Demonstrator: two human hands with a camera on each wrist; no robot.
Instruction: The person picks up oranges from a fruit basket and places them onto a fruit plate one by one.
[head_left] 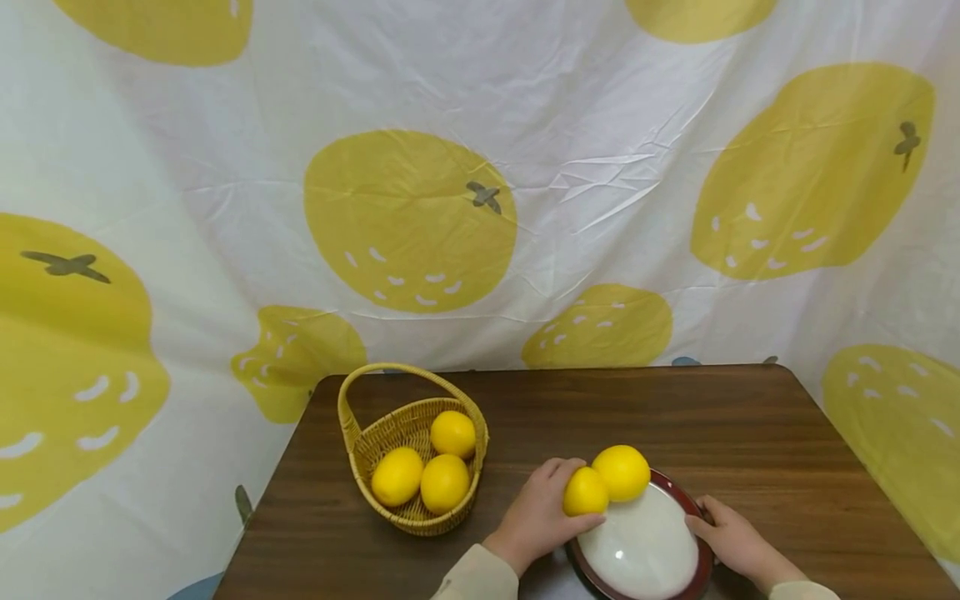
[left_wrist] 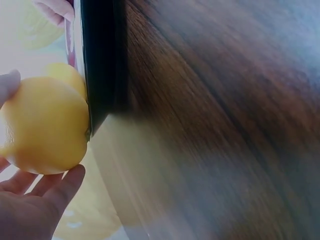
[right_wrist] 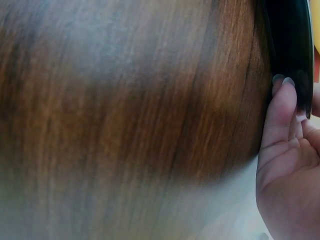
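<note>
My left hand grips a yellow lemon over the left part of a white plate with a dark red rim. In the left wrist view the fingers curl round this lemon, close to the plate's dark outer side. A second lemon lies against it at the plate's far edge. On the other side, my right hand pinches the plate's right rim, thumb on top. From the right wrist view, its fingers reach under the plate's dark underside.
A wicker basket with a tall handle stands left on the dark wooden table, holding three lemons. Behind the table hangs a white cloth printed with lemons.
</note>
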